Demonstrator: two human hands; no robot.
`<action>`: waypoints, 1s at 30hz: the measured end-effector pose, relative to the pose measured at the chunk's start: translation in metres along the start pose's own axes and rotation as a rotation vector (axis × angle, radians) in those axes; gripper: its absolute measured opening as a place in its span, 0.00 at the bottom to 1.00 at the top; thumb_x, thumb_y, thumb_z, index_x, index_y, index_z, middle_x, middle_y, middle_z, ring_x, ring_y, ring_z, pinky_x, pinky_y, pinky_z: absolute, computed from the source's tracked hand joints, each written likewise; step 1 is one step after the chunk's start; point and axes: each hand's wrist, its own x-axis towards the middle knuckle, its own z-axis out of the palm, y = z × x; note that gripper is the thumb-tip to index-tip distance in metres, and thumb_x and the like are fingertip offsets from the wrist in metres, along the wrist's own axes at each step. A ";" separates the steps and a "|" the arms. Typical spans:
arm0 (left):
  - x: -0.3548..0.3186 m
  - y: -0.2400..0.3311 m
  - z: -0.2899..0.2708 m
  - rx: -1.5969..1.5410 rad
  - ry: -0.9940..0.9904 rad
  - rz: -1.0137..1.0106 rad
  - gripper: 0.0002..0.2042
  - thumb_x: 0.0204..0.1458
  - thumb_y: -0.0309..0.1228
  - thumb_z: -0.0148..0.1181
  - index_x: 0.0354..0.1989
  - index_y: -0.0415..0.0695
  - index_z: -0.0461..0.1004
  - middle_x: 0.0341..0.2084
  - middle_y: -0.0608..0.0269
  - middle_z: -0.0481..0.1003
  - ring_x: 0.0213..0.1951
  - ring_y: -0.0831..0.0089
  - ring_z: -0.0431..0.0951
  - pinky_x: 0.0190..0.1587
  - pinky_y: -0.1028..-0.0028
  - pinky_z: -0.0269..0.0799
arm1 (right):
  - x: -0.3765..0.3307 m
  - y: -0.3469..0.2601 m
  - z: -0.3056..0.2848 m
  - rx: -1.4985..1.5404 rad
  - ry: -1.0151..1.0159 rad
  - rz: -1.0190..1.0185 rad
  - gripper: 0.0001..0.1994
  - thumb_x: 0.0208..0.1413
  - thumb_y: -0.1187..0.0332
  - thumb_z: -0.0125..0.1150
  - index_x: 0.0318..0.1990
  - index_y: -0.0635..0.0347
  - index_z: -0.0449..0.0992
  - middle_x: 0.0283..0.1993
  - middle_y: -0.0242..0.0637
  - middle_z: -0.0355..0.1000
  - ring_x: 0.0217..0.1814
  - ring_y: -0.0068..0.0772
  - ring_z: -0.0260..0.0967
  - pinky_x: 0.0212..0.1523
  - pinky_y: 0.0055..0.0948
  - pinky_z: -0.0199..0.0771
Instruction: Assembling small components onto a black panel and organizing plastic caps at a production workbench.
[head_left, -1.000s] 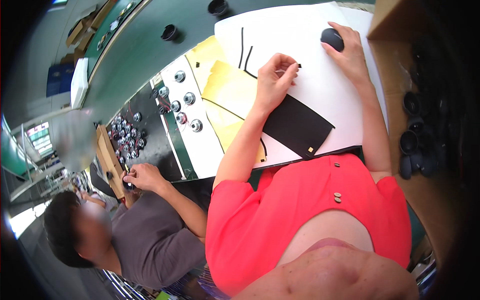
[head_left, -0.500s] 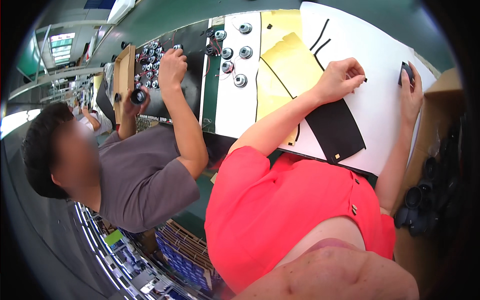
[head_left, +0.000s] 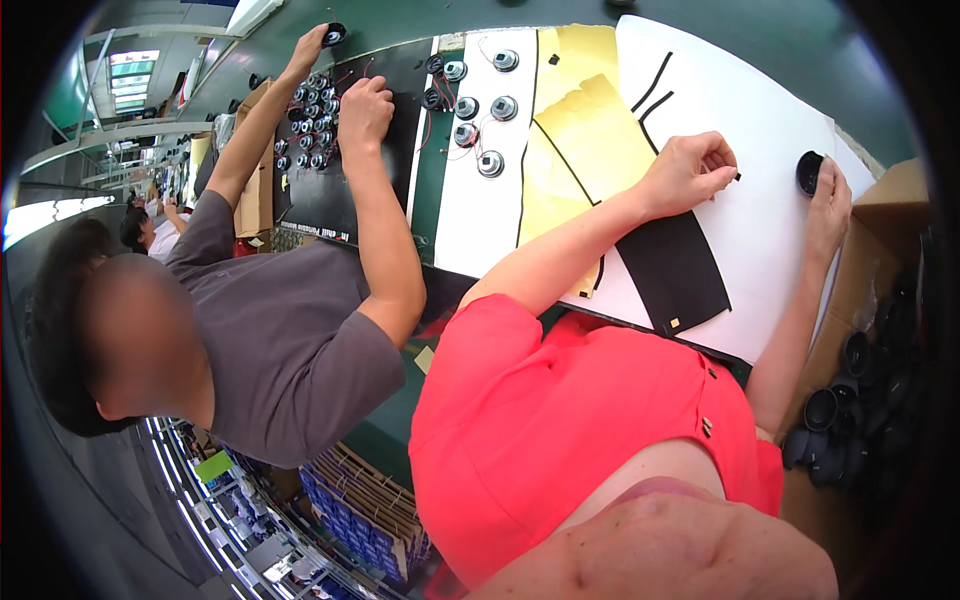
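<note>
Over the white sheet [head_left: 770, 255], my left hand [head_left: 690, 172] pinches a small black foam piece [head_left: 738, 178] between thumb and fingertips. To its right, my right hand [head_left: 828, 208] grips a black round plastic cup [head_left: 810, 174], its hollow side showing. Below my left wrist lies a black foam strip sheet [head_left: 672, 265] with a small yellowish square near its lower end. Yellow backing paper [head_left: 585, 135] carrying thin black strips lies under and beside my left forearm. Two loose black strips [head_left: 655, 85] rest on the white sheet beyond my left hand.
Several small speakers [head_left: 504, 107] with red wires stand left of the yellow paper. At the left a co-worker [head_left: 290, 330] handles more speakers [head_left: 318, 120] on a black mat, one hand raised with a black cup [head_left: 334, 35]. A cardboard box [head_left: 893, 205] of black cups [head_left: 822, 408] is at my right.
The cup in my right hand has turned so its hollow side shows. My left hand keeps its pinch. The co-worker's far hand has moved forward with a black cup.
</note>
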 end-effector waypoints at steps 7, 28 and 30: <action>0.000 -0.003 0.000 0.007 0.009 -0.008 0.06 0.58 0.26 0.62 0.38 0.34 0.76 0.28 0.62 0.79 0.28 0.79 0.79 0.29 0.78 0.78 | -0.003 -0.002 0.004 0.002 0.023 -0.051 0.17 0.71 0.59 0.49 0.57 0.56 0.79 0.58 0.44 0.76 0.62 0.42 0.72 0.64 0.36 0.68; 0.002 0.000 0.003 -0.017 -0.009 -0.072 0.05 0.60 0.25 0.60 0.39 0.36 0.75 0.30 0.63 0.79 0.31 0.81 0.79 0.30 0.80 0.76 | -0.011 -0.006 0.008 -0.247 0.032 -0.216 0.28 0.56 0.61 0.71 0.64 0.56 0.71 0.60 0.46 0.71 0.64 0.47 0.65 0.62 0.41 0.70; 0.002 0.000 0.002 -0.009 0.010 -0.090 0.05 0.61 0.26 0.60 0.40 0.36 0.75 0.30 0.64 0.78 0.31 0.81 0.78 0.30 0.79 0.75 | -0.006 -0.011 0.014 -0.250 0.048 -0.210 0.30 0.55 0.59 0.71 0.63 0.59 0.71 0.59 0.47 0.71 0.62 0.48 0.66 0.62 0.42 0.70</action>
